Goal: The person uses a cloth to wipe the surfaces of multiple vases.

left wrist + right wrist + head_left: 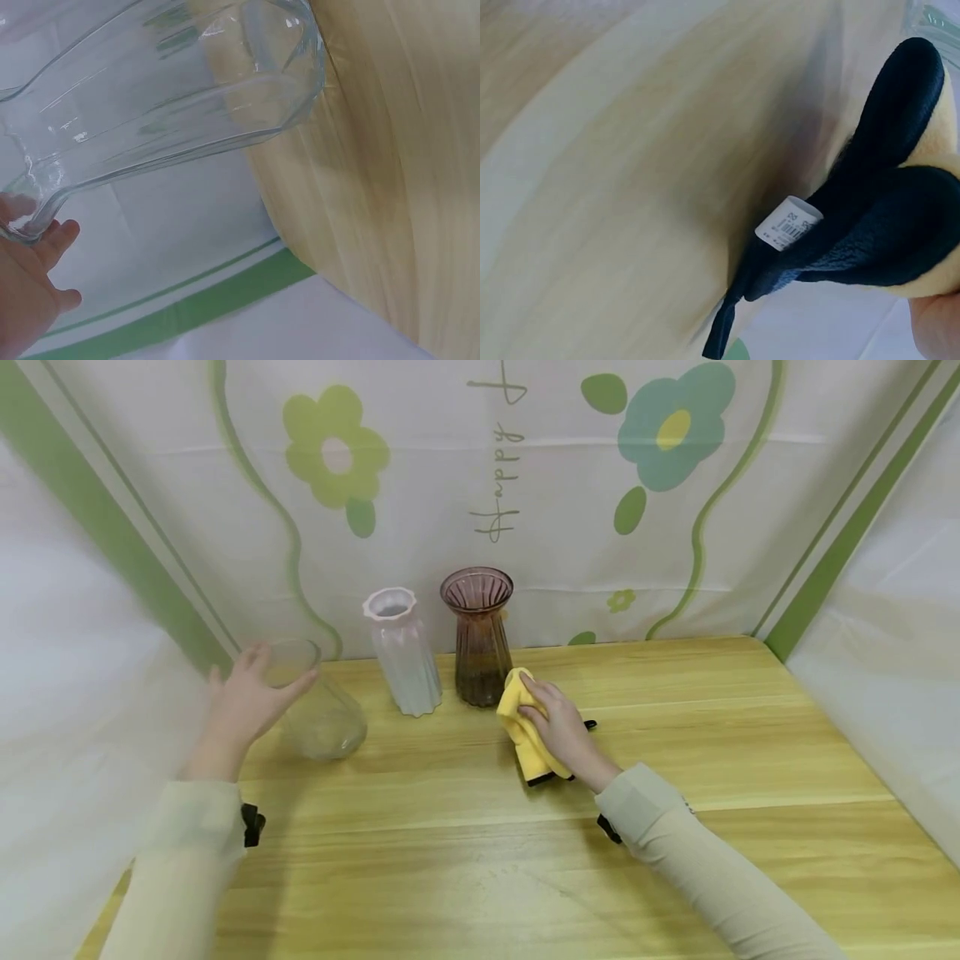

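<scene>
At the left, my left hand (251,697) grips a clear glass vase (326,727) at the neck, thumb and fingers spread to either side below its rim. Two fingers stick out free of the glass in the left wrist view, where the vase (187,112) leans with its base by the tabletop. My right hand (558,727) pinches a folded yellow and black plush cloth (525,739) over the table. The cloth's black side (885,217) shows a white barcode label (789,223) and a hanging loop (718,330) in the right wrist view.
A fluted white vase with a pink rim (408,660) and a ribbed purple glass vase (482,652) stand near the table's back edge. The cloth is close beside the purple one. A white flower-printed curtain (435,460) hangs behind the wooden table (420,877) and round its sides.
</scene>
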Demonstrator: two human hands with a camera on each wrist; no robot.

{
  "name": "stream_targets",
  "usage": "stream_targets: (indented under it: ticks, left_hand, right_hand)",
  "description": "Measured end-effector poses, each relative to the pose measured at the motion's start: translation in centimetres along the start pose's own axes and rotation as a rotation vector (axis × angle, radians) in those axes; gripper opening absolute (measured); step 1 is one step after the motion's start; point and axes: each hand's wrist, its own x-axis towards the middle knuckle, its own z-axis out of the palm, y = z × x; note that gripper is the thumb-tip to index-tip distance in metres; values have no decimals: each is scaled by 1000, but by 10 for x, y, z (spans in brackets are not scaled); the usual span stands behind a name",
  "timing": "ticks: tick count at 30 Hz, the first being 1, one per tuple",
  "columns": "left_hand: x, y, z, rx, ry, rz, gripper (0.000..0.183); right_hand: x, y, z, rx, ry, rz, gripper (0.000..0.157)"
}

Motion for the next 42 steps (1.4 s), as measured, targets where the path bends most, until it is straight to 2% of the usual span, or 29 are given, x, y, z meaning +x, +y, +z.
stream_targets:
  ticks: [4,16,26,31,38,42]
  left_hand:
    - [-4,12,3,9,-34,13,106]
    - [-19,45,13,-3,-48,74,102]
    - [-24,58,19,-39,-49,146,101]
    - [-27,64,19,-29,-56,199,95]
    - [-26,74,25,-3,-25,290,91]
    - [-27,84,29,-3,-28,311,92]
  right_hand:
    - [1,-4,-1,9,18,-23,56]
    - [3,-17,-7,45,43,-61,55]
    - [5,-23,-9,70,73,-99,54]
    - [6,-27,-9,84,71,-102,54]
    - [5,-30,-8,89,90,-130,54]
    - [5,-32,-8,99,107,-154,54]
